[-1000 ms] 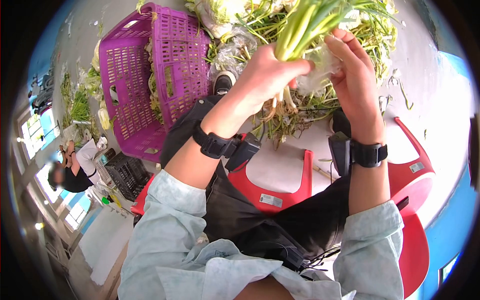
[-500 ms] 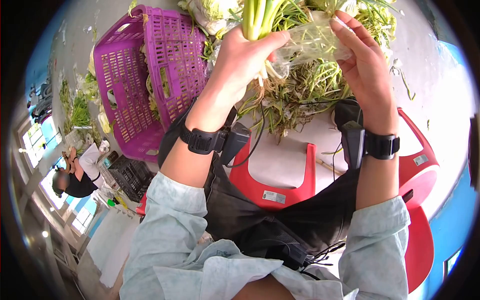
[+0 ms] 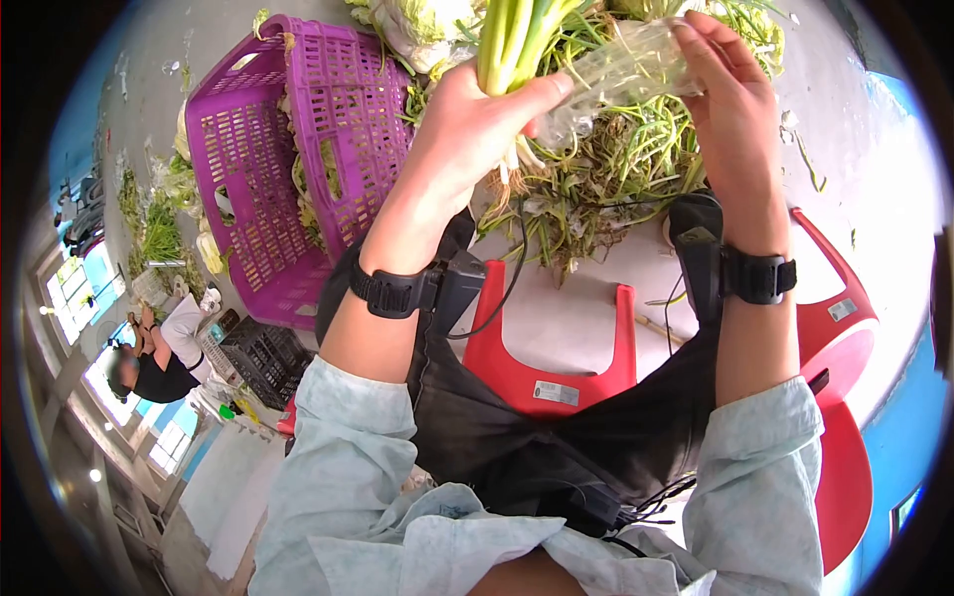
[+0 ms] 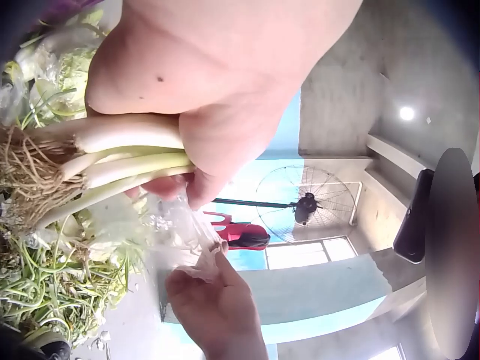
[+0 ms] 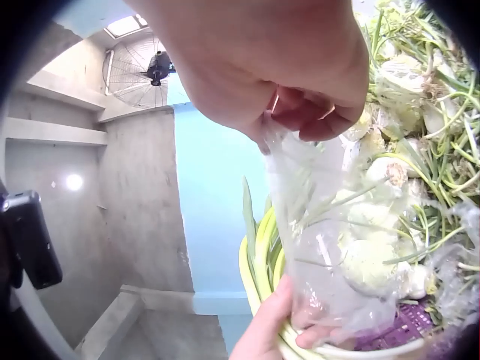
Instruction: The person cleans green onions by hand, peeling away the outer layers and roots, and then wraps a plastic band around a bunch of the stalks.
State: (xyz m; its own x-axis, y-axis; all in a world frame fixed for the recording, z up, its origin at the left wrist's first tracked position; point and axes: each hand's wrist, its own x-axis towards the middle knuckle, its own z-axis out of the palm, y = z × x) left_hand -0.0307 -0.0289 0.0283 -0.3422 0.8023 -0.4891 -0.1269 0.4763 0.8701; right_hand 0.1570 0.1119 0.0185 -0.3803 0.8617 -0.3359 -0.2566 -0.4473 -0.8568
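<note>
My left hand (image 3: 467,124) grips a bunch of spring onions (image 3: 510,45) round the white stems. Their leaves rise past the top of the head view, while the stringy roots (image 4: 30,176) hang below the fist. A clear plastic bag (image 3: 616,77) stretches between both hands. One end lies at the left thumb and fingers; at the other, my right hand (image 3: 735,109) pinches the edge between thumb and fingertips. In the right wrist view the film (image 5: 322,240) spreads down from the right fingers to the left hand, beside the green stalks (image 5: 262,247).
A purple crate (image 3: 348,129) lies tipped at the left. Heaped trimmings (image 3: 616,189) and cabbages (image 3: 427,35) cover the floor ahead. Red stools (image 3: 556,387) stand close by my legs. Another person (image 3: 164,368) sits at the far left, near a black crate (image 3: 263,358).
My left hand has moved left with the spring onions. The right hand has shifted right and up, drawing the crumpled bag out long between them.
</note>
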